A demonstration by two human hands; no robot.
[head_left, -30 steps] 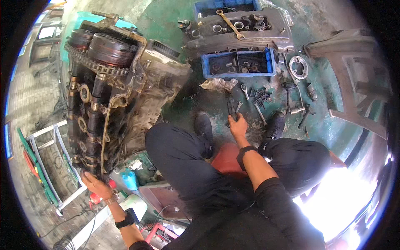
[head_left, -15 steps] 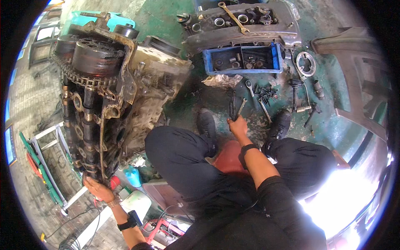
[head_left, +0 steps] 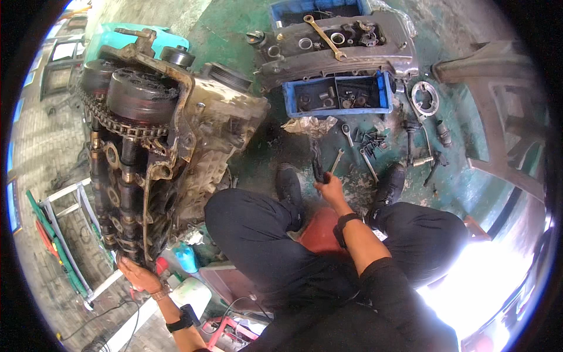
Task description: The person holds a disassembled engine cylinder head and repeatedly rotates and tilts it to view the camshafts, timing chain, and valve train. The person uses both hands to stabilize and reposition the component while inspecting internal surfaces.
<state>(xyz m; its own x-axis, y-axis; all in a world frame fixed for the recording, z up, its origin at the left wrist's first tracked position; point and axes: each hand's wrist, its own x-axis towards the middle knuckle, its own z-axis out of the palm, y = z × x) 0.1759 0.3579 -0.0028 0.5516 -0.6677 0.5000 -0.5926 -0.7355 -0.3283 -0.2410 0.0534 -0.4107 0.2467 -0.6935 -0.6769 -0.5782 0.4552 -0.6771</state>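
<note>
The engine cylinder head (head_left: 126, 193), with its round cam gears (head_left: 143, 97) and chain, stands at my left. My left hand (head_left: 141, 276) is against its near end, fingers stretched out, with some fingertips hidden. My right hand (head_left: 331, 191) is closed around the lower end of a long, dark, slim tool (head_left: 317, 159) between my feet; its exact kind is unclear. Right beside this tool a combination wrench (head_left: 337, 159) lies on the floor, partly covered by my hand. Farther right are another wrench (head_left: 369, 164) and a ratchet (head_left: 347, 135).
Loose bolts (head_left: 370, 142) lie near the ratchet. Beyond is a blue parts tray (head_left: 285, 100), then a valve cover (head_left: 369, 58) with a wrench (head_left: 326, 36) on it. A ring-shaped metal part (head_left: 424, 98) and a dark body panel (head_left: 498, 105) are at right. A blue bottle (head_left: 186, 257) stands near my left forearm.
The dark tool's far end has swung left, away from the wrench beside it, with my right hand moving slightly left. My left hand stays at the engine's end. The view has shifted a little.
</note>
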